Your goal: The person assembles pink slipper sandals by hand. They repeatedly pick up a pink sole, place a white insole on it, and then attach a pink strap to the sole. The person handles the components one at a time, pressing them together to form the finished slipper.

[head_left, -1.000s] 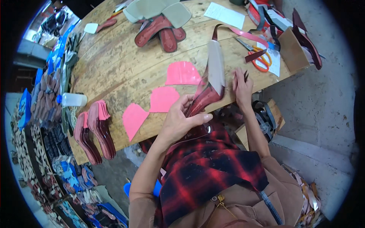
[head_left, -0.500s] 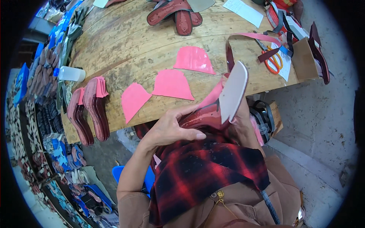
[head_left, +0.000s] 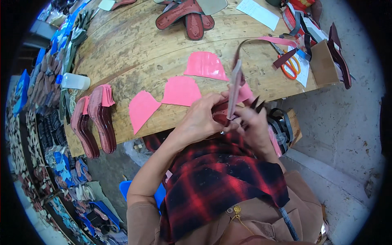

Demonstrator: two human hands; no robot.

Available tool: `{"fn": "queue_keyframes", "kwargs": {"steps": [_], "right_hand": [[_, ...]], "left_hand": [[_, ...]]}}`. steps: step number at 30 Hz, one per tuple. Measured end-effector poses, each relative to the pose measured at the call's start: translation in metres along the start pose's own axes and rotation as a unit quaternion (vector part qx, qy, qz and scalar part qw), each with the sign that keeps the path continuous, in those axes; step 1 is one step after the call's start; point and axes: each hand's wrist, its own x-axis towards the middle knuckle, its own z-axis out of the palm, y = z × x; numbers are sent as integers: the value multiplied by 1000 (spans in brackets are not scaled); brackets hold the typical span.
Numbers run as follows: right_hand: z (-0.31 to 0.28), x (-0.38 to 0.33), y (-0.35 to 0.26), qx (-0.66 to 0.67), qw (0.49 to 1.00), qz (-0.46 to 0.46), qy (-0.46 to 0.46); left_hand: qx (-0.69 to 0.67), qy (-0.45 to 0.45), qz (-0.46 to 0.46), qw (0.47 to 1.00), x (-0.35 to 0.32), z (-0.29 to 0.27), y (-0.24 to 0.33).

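Observation:
Over my lap, at the table's front edge, I hold a dark red shoe sole (head_left: pixel 221 113) with a pale sheet-like sole face (head_left: pixel 235 87), now seen nearly edge-on. My left hand (head_left: pixel 200 118) is closed round its near part. Beside it, my right hand (head_left: pixel 254 122) is bent and smeared by motion at the sole's right side, so its grip is unclear. Dark pointed tips (head_left: pixel 257 105) stick up behind that hand. Some pink material (head_left: pixel 246 93) shows behind the sole. Pink cut pieces (head_left: pixel 181 90) lie flat on the table left of my hands.
Stacked red soles (head_left: pixel 104 122) hang over the wooden table's (head_left: pixel 134 53) front-left edge, near a white bottle (head_left: pixel 76 81). Red soles (head_left: pixel 194 24) lie farther back. Orange-handled scissors (head_left: pixel 292 68), a strap (head_left: pixel 269 39) and a cardboard box (head_left: pixel 325 63) are at right. Shelves of footwear parts (head_left: pixel 45 122) stand left.
The sole has turned from showing its broad pale face to nearly edge-on and shifted left. My left hand has moved up and right; my right hand has come out from behind the sole.

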Motion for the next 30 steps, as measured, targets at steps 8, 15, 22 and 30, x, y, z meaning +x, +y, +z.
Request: {"fn": "queue_keyframes", "kwargs": {"steps": [8, 15, 22, 30], "right_hand": [[-35, 37, 5, -31, 982, -126, 140], [-52, 40, -26, -134, 983, -54, 116], [-32, 24, -51, -126, 982, -86, 112], [-47, 47, -29, -223, 968, -66, 93]], "left_hand": [[44, -122, 31, 991, -6, -6, 9], [121, -94, 129, 980, -25, 3, 25], [179, -76, 67, 979, -19, 4, 5], [42, -68, 104, 991, 3, 16, -13]]}}
